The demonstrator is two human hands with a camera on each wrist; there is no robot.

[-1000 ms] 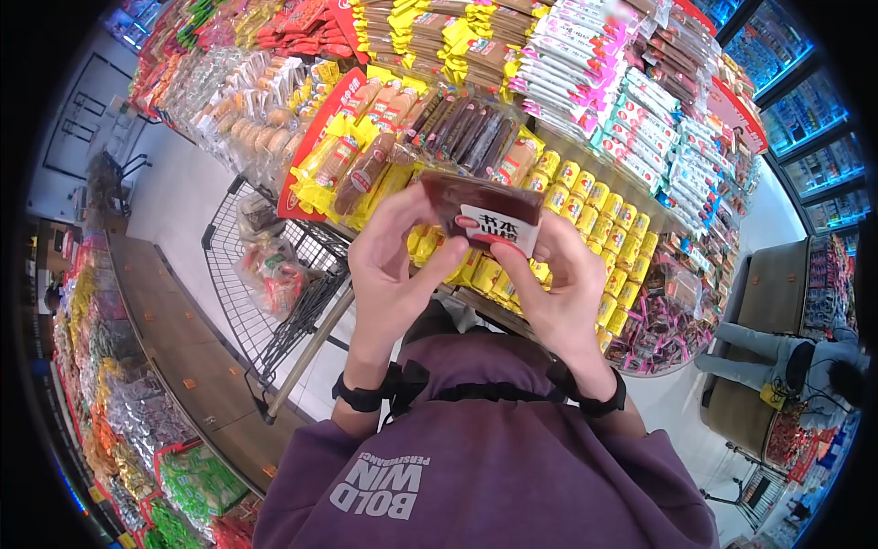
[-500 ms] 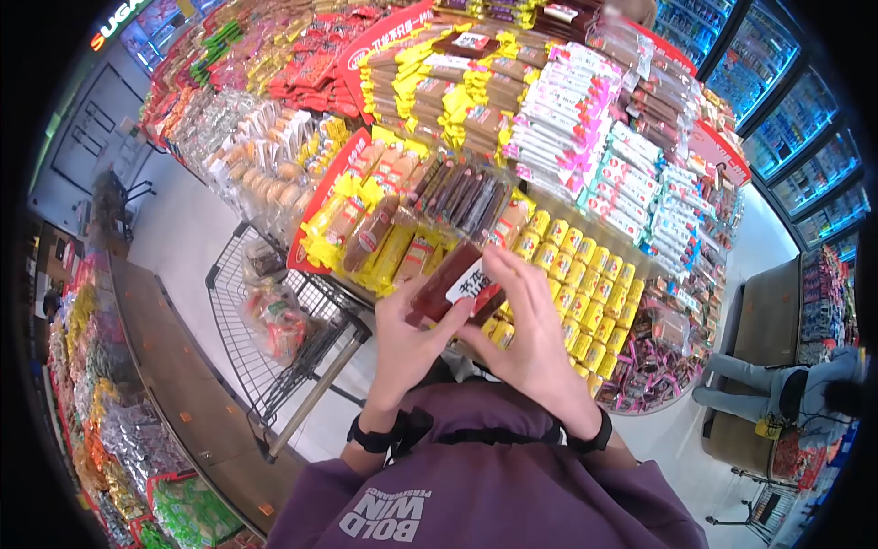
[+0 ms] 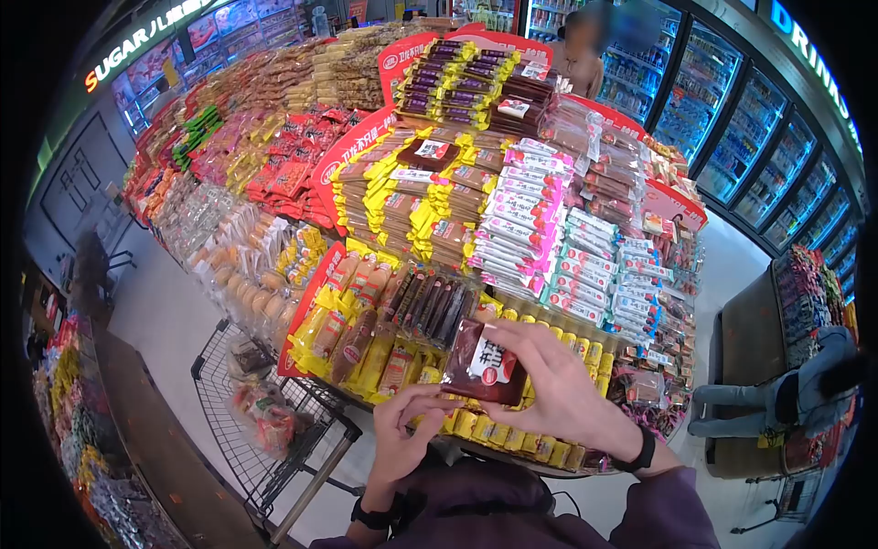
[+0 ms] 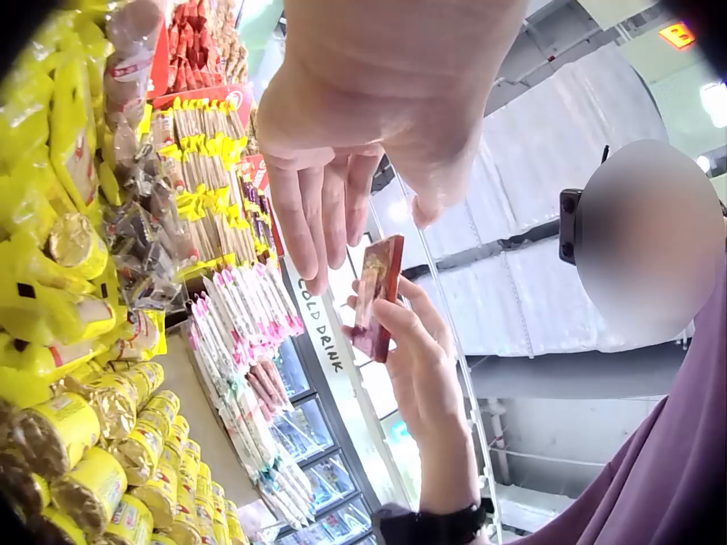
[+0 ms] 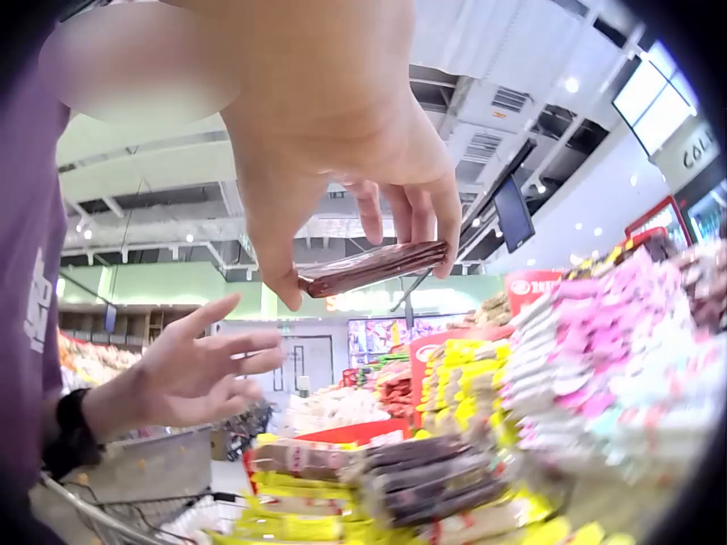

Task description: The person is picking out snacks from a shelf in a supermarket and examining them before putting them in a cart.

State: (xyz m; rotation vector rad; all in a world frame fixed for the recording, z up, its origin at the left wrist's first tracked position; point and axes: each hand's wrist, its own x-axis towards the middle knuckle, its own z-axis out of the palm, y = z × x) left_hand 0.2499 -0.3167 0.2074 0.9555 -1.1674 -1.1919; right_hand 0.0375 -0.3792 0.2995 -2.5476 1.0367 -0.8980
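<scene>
The right hand (image 3: 569,389) grasps a dark red packet (image 3: 465,368) by its edges; the left hand (image 3: 402,444), released, hovers just beside it, near small yellow packs (image 3: 512,437).

R hand (image 3: 562,389): bare, black wristband (image 3: 646,450), holds flat dark-red plastic pkt (image 3: 461,368) w/ white label (image 3: 489,360) by its edges.
L hand (image 3: 407,435): bare, fingers loosely bent, just beside pkt's lower L corner.
Short yellow cylindrical packs (image 3: 503,437): in rows beneath pkt.
Black wire cart (image 3: 219,403): holds clear plastic bags (image 3: 265,421), L side.
Tall glass-door fridges (image 3: 709,105): lit blue, back R.
</scene>
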